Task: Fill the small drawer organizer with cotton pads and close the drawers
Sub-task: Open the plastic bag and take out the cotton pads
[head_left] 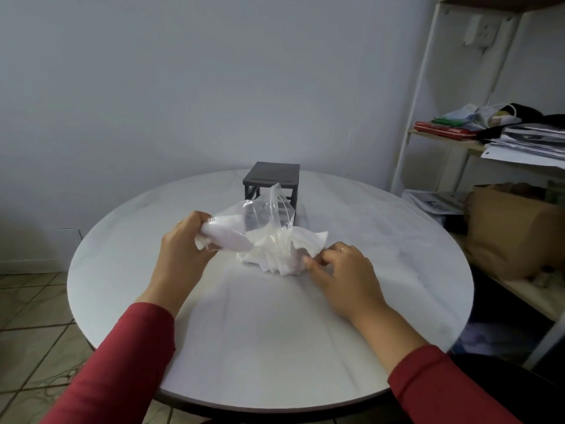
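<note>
On the counter (275, 332), the right grip (342, 270) pinches the edge of the cotton pads (275, 255) heaped at its 9 o'clock. The left grip (183, 249) clenches one end of the plastic bag (263, 215). The drawer organizer (272, 175) stands at 12 o'clock beyond the heap, about equally near both grips.
</note>
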